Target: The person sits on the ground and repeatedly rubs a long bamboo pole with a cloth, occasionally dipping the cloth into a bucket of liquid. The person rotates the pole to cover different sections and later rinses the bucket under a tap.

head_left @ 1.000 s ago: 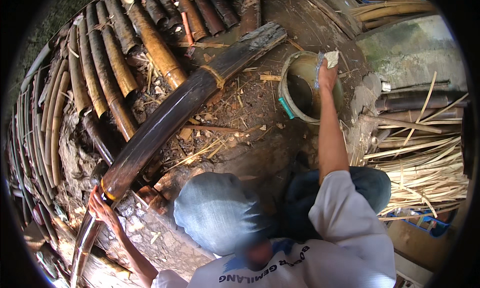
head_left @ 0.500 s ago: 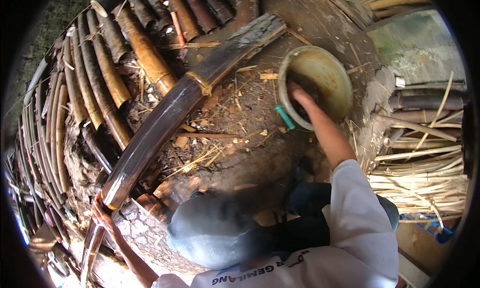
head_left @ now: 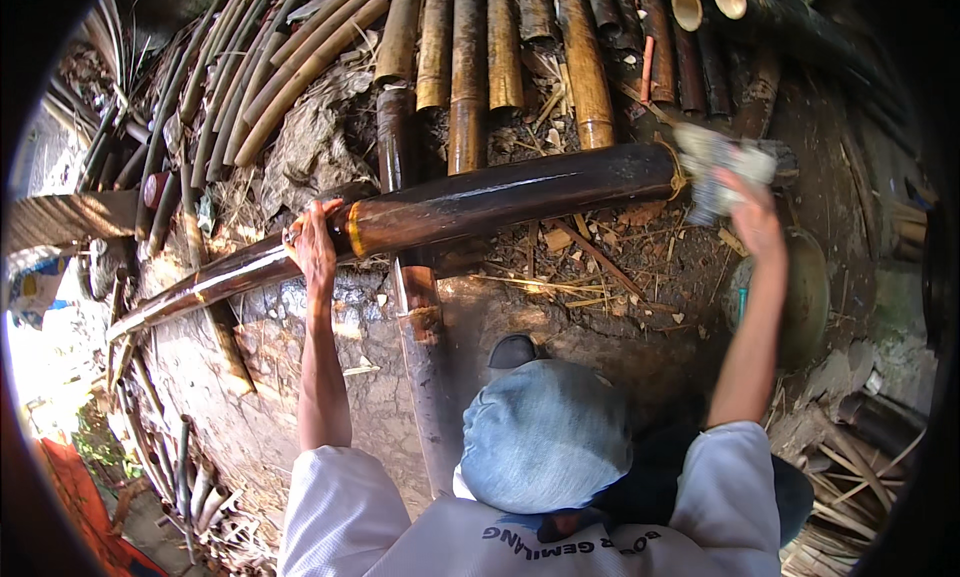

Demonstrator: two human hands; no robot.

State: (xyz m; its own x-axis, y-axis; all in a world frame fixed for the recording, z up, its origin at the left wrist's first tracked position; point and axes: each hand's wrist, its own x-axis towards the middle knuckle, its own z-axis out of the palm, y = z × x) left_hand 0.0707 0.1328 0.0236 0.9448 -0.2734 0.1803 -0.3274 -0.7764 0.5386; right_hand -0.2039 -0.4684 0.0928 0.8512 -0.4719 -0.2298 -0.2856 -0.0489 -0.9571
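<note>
R hand (head_left: 757, 222) closed on off-white/grey cloth wad (head_left: 718, 160), motion-blurred, hides pt of pole's R end. L hand (head_left: 314, 239) on top, just beside yellow ring (head_left: 355, 229); fingers pt hidden, can't tell if gripping. Glossy dark-brown bamboo pole (head_left: 520, 199) spans btwn hands. Forearms fwd, wide apart. Round pale bucket (head_left: 806, 307) pt behind R forearm.

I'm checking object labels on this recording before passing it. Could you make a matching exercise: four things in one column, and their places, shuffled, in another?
1. Left hand
2. Pale wad
3. Bucket
4. Orange stick

A. Partly hidden behind the right forearm
B. Among bamboo lengths near the top
C. On the slimmer pole, left of the thick pole
D. In the right hand

Pairs: 1-C, 2-D, 3-A, 4-B
</note>
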